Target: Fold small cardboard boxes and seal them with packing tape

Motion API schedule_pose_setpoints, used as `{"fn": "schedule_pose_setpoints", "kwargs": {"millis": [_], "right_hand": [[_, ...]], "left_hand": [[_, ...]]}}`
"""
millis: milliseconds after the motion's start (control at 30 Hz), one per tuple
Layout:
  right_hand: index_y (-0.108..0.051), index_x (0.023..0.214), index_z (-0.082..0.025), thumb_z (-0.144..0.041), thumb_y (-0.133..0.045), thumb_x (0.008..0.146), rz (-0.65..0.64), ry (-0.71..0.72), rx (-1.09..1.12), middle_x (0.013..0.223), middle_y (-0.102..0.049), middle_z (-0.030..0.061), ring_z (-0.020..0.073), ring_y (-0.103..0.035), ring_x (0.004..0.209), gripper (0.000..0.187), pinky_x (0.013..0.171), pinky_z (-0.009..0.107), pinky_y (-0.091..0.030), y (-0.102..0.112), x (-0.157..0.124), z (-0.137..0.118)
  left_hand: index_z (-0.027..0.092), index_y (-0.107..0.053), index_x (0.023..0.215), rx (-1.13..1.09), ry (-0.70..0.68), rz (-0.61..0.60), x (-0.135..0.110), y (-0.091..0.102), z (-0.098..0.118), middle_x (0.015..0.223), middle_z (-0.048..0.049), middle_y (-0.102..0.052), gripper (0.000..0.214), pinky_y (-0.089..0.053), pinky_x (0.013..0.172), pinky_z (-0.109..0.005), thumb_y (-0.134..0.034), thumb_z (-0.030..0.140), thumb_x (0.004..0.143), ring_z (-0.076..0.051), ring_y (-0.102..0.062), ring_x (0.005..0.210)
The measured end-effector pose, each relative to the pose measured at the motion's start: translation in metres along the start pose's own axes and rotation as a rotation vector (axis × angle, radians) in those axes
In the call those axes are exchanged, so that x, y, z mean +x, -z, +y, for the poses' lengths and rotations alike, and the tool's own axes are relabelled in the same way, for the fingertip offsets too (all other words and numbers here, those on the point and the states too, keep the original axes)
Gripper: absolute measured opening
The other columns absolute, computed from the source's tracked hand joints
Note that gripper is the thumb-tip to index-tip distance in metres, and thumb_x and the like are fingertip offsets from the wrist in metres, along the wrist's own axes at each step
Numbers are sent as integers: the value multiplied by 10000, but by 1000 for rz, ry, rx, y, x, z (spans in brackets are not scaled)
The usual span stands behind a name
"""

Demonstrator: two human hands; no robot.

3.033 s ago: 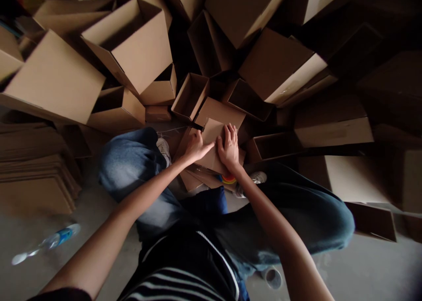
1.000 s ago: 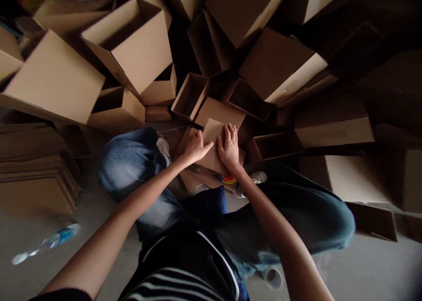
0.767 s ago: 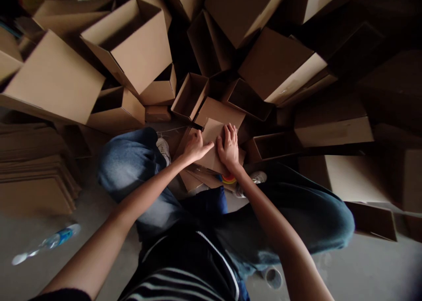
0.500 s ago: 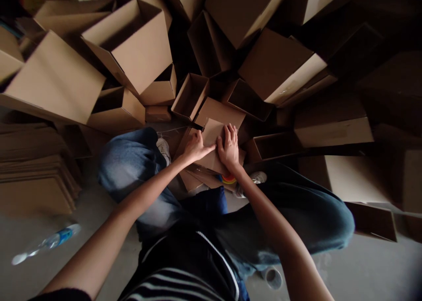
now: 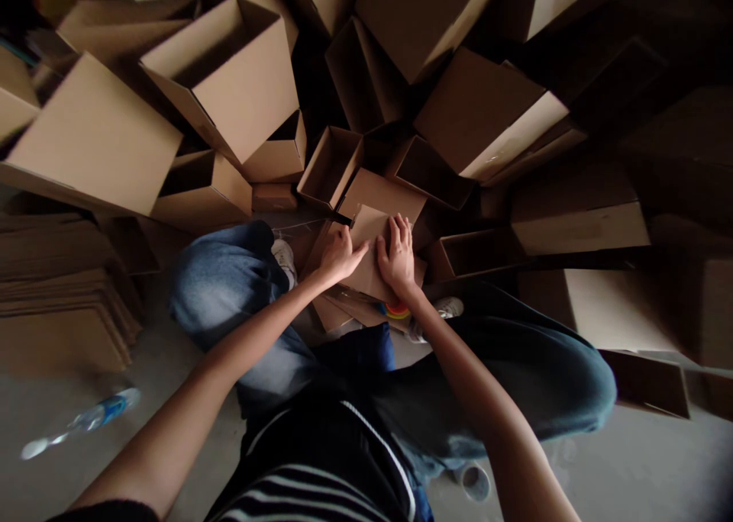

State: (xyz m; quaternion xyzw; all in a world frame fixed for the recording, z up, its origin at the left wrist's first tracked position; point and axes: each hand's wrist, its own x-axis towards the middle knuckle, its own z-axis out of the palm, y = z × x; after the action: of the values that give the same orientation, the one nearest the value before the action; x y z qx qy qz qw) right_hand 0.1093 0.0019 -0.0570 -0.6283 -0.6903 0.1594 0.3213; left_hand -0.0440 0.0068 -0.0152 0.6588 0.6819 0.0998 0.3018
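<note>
- Pressing the carton (image 5: 366, 272) palm down: right hand (image 5: 397, 256), fingers spread flat, no grip on any edge.
- Resting on the same panel: left hand (image 5: 342, 256), fingers slightly bent; whether it grips cannot be determined.
- Carton position: partly folded, one flap raised, lying just beyond the person's jeans (image 5: 223, 278).
- Beyond the carton: open cardboard boxes (image 5: 229, 87), piled at various tilts, nearly touching it.
- Left of the person: stacked flat cardboard blanks (image 5: 57, 316) and a plastic bottle (image 5: 97, 415), on the concrete floor (image 5: 172, 461).

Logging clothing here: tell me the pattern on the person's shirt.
The shirt is black with white stripes, best seen in the head view.
</note>
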Motion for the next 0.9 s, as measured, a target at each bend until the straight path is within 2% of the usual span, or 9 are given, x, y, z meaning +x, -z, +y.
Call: {"fn": "schedule_pose_setpoints", "kwargs": {"millis": [267,433,600,767,900], "right_hand": [[-377,1502,-114,-371,-354,997,-5,-6,-11,1584,-356,190,289,-218,1526,567,1225,579,-259,1,0,0],[-369,1508,-135,-380,-349,1000,-8,-5,-9,1590,-353,180,289,-227,1523,565,1217,595,-265,1,0,-1],[-389,1493,-96,-370,-358,998,-7,-5,-8,1586,-355,196,288,-222,1525,567,1230,564,-257,1,1,-2],[-371,1510,-148,-382,-351,1000,-4,-3,-7,1592,-353,176,290,-225,1525,562,1212,605,-266,0,0,0],[-370,1512,-153,-388,-345,1004,-2,5,-22,1587,-358,172,293,-230,1524,561,1207,606,-275,0,0,1]], "left_hand": [[83,-396,1397,-35,9,-18,0,5,3,1376,-248,-554,577,-468,1012,-403,-532,457,980,-340,-573,1275],[127,-449,1311,-73,-6,-15,5,5,-1,1353,-216,-581,492,-457,1029,-382,-575,444,957,-318,-551,1304],[125,-434,1333,-19,-23,25,2,0,-2,1363,-221,-576,489,-451,1041,-403,-502,460,984,-319,-557,1297],[88,-396,1384,28,-30,21,3,-2,-3,1365,-243,-564,556,-448,1027,-402,-454,481,995,-328,-559,1284],[112,-413,1344,2,-37,19,5,-3,-4,1347,-223,-566,501,-465,997,-390,-467,462,989,-316,-585,1241]]}}
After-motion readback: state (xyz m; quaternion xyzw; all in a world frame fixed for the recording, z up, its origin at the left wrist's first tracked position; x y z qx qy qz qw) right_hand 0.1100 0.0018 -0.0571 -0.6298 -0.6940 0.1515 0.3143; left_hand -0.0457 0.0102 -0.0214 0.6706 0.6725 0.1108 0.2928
